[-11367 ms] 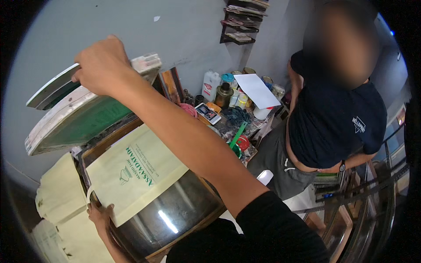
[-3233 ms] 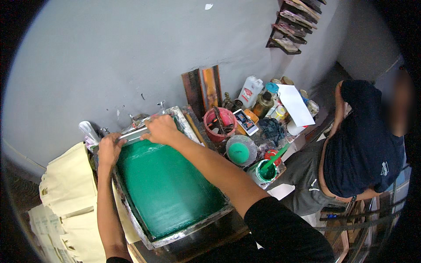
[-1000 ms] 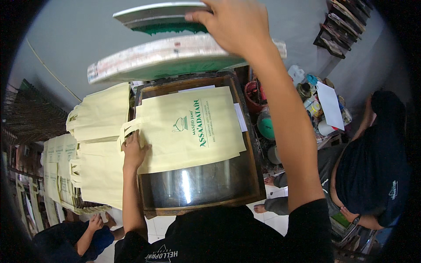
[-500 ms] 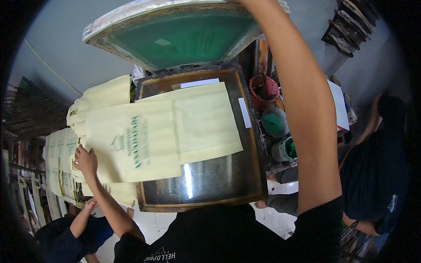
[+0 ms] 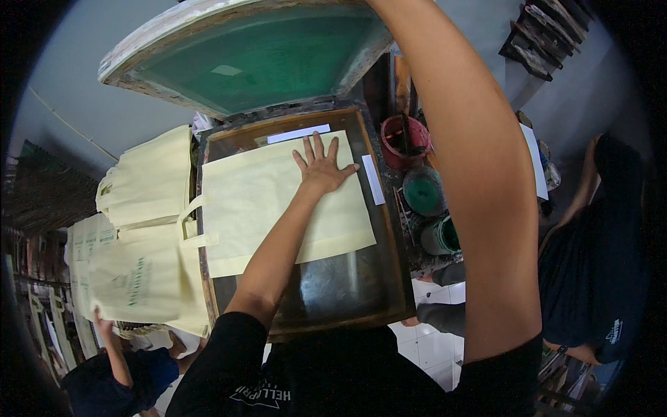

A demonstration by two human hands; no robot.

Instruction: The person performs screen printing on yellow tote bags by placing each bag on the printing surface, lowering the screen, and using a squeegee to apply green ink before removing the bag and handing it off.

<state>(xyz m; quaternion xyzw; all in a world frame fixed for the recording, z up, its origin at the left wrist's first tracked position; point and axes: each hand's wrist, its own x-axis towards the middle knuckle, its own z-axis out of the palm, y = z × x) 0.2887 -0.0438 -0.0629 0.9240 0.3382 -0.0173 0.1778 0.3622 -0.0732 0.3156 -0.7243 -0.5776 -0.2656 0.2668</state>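
My left hand point(image 5: 322, 167) lies flat with fingers spread on a blank cream tote bag point(image 5: 243, 201), near its far right corner. The bag rests on a glass-topped board point(image 5: 333, 292) with a wooden border, and its handle hangs over the left edge. White strips point(image 5: 299, 134) lie along the bag's far and right sides. Above the board's far end, a screen-printing frame point(image 5: 257, 62) with green mesh stands tilted up. My right forearm point(image 5: 479, 160) reaches to the frame's upper right; the hand itself is beyond the picture's top edge.
Left of the board lie a stack of blank bags point(image 5: 153, 174) and a bag with green print point(image 5: 139, 278). A co-worker's hand point(image 5: 103, 323) is beside the printed bag. On the right stand a red bucket point(image 5: 406, 142), green ink containers point(image 5: 422, 193) and another person point(image 5: 583, 250).
The printed bag has moved off the board to the left and lies beside it. My left hand has let it go and crossed right onto the blank bag. My right arm stays raised.
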